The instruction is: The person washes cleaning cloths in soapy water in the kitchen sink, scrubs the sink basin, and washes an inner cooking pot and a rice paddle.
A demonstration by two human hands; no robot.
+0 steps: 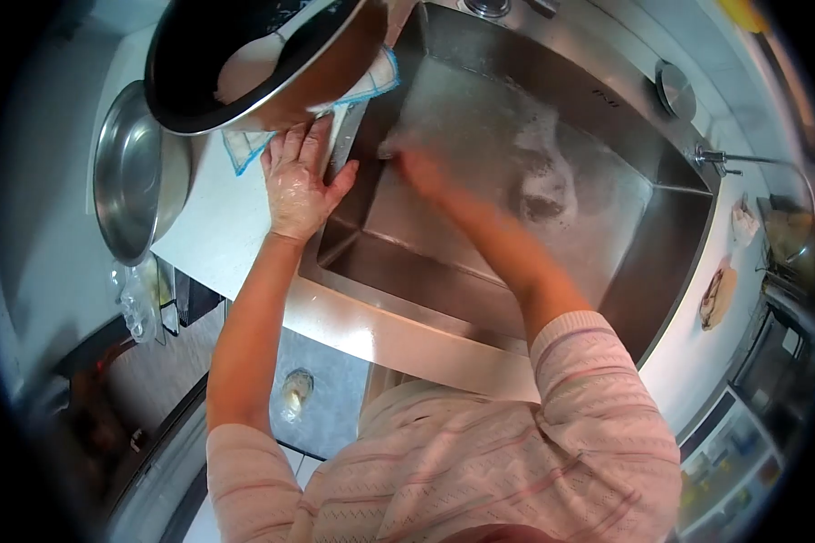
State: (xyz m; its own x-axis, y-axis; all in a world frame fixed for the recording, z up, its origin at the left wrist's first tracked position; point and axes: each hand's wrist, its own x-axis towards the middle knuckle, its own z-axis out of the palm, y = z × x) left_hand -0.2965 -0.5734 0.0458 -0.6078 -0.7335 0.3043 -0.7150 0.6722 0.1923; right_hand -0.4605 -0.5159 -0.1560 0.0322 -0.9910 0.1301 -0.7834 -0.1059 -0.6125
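Left hand point(299, 185): wet, your fingers extended and spread, gripping nothing; tips at the near edge of the blue-edged cloth point(371, 80), close under the pot point(312, 86). Whether they touch the pot, cannot tell.

Right hand point(414, 169): blurred, inside the sink point(656, 262) near its left wall. Cannot tell if your fingers are clenched or released; a pale smear at the tips, unidentifiable.

Sink: steel, cloudy water point(480, 136) in it, foam point(551, 167) to the right of your right hand.

Pot: dark inside, white spoon point(249, 71) within, on the cloth left of the sink. Steel bowl point(131, 172) farther left.
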